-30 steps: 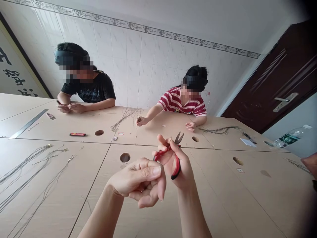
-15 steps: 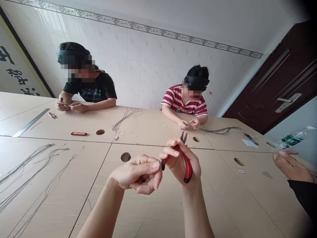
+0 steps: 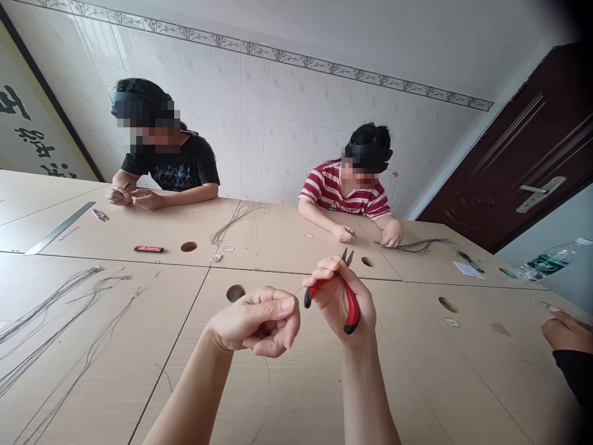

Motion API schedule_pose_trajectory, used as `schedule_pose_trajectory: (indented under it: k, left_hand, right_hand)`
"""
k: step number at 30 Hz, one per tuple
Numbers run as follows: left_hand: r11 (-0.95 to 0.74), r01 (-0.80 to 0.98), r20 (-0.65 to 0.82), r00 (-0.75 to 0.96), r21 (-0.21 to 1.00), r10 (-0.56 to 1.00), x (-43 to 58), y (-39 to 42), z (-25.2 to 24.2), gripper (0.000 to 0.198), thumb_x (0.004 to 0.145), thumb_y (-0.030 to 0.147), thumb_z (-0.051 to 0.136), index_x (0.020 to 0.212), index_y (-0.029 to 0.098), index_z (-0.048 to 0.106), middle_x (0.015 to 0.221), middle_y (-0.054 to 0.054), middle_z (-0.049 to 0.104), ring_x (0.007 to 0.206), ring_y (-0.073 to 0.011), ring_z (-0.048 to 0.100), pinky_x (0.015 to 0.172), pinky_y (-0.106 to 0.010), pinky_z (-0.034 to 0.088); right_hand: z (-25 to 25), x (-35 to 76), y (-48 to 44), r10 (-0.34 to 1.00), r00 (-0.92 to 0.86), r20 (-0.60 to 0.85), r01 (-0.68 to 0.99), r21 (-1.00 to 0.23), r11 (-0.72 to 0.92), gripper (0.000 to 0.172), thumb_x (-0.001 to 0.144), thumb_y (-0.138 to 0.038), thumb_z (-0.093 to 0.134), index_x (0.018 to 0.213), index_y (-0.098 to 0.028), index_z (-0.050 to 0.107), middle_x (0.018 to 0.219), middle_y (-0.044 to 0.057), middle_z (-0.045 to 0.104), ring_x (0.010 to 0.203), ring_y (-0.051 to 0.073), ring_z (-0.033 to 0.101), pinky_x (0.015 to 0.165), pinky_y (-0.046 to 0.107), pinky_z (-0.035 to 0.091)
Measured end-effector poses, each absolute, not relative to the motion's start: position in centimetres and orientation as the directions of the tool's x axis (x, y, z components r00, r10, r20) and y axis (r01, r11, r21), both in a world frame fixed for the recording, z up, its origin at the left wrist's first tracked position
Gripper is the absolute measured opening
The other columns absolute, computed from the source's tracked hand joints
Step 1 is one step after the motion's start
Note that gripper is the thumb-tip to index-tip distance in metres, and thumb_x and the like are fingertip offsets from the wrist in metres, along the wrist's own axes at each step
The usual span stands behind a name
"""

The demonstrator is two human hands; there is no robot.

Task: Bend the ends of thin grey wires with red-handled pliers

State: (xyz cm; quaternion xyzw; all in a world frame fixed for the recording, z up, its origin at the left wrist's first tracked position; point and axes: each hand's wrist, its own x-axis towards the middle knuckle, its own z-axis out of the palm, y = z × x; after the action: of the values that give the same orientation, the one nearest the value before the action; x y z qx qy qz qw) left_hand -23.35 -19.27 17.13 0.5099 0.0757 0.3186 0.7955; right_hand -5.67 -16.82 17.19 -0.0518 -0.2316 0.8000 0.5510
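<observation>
My right hand (image 3: 340, 296) is raised over the table and closed around red-handled pliers (image 3: 348, 298), whose metal jaws point up and away from me. My left hand (image 3: 257, 320) is just to its left, fingers curled with thumb and forefinger pinched on a thin wire (image 3: 267, 369) that hangs below it. The two hands are a few centimetres apart. The light wooden table (image 3: 417, 371) lies beneath them.
Bundles of thin wires (image 3: 55, 309) lie at left, with a metal ruler (image 3: 58, 228) and a red-black bar (image 3: 148, 249) further back. Two people sit across the table handling small parts. Another person's hand (image 3: 565, 330) rests at right near a water bottle (image 3: 551, 259). Round holes (image 3: 235, 292) dot the table.
My right hand turned the pliers and drew closer to my left hand. The person in the striped shirt moved a hand to the wires at right. The hand at right came into view.
</observation>
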Motion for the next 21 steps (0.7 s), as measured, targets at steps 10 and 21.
schedule_pose_trajectory:
  k: [10, 21]
  left_hand:
    - [0.125, -0.843, 0.432, 0.388, 0.523, 0.814, -23.5, -19.2, 15.9, 0.045, 0.096, 0.046, 0.044, 0.058, 0.023, 0.043, 0.023, 0.016, -0.001, 0.023, -0.0031, -0.012, 0.021, -0.014, 0.006]
    - [-0.199, -0.861, 0.395, 0.002, 0.468, 0.919, -24.9, -21.7, 19.4, 0.04, 0.101, 0.035, 0.036, 0.073, 0.026, 0.062, 0.026, 0.014, 0.015, 0.019, -0.0032, -0.006, 0.02, -0.014, 0.011]
  right_hand:
    - [15.3, -9.5, -16.6, 0.899, -0.435, 0.051, -0.714, -0.628, -0.309, 0.013, 0.083, -0.025, 0.069, 0.077, -0.019, 0.06, 0.079, 0.0, 0.063, 0.072, 0.014, 0.061, 0.073, 0.03, 0.05]
    - [15.7, -10.0, -18.0, 0.914, -0.385, 0.131, -0.542, -0.833, -0.11, 0.014, 0.088, -0.029, 0.065, 0.078, -0.02, 0.06, 0.08, 0.001, 0.063, 0.076, 0.015, 0.058, 0.072, 0.029, 0.046]
